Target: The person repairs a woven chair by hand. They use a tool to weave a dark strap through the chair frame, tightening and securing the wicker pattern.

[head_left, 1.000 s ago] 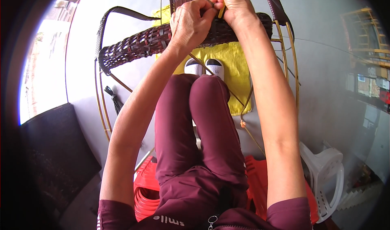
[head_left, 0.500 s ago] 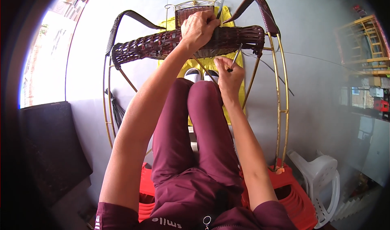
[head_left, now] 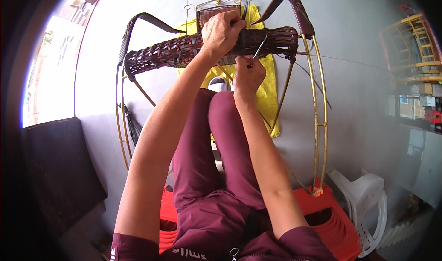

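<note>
A dark brown woven rattan-like roll (head_left: 159,52) runs across a gold metal chair frame (head_left: 317,118) in front of my knees. On top of it, my left hand (head_left: 223,34) is closed, its fingers pinching a long dark strip (head_left: 247,5) that rises from them. Just below the roll, my right hand (head_left: 248,76) is closed around a screwdriver-like tool (head_left: 260,46) with a thin metal shaft and a dark handle. The shaft points up and right across the weave; whether its tip goes between the strands, I cannot tell.
Wrapped armrests (head_left: 301,14) curve up on both sides. A yellow cloth (head_left: 267,90) lies on the floor beneath, with a woven panel (head_left: 214,14) beyond the roll. Red stools (head_left: 334,219) and a white plastic chair (head_left: 363,196) stand close by. A dark board (head_left: 64,164) is at left.
My right hand and the tool have moved left and up toward the roll, and the shaft now crosses the weave. My left hand keeps its hold; the roll has shifted slightly left.
</note>
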Demonstrator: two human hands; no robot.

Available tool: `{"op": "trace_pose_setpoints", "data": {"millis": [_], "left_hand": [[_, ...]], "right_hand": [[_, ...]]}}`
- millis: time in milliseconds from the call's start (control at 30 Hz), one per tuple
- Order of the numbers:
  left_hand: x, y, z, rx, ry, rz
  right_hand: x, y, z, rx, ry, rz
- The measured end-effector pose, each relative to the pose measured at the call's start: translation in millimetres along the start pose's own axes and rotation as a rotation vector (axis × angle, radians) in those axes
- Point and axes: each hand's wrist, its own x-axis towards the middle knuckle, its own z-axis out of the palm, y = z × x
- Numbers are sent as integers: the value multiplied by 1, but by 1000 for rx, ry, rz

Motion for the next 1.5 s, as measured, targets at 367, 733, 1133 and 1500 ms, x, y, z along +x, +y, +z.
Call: {"op": "trace_pose_setpoints", "data": {"millis": [367, 733, 1133, 1500], "left_hand": [[0, 2, -5, -116, 14, -5], [-13, 7, -10, -70, 16, -7], [-10, 15, -12, -32, 36, -57], [-10, -1, -7, -278, -8, -86]], "right_hand": [[2, -11, -4, -297, 73, -282], [-3, 7, -9, -100, 51, -151], [-12, -23, -36, -27, 6, -126], [-29, -25, -33, -116, -43, -126]]}}
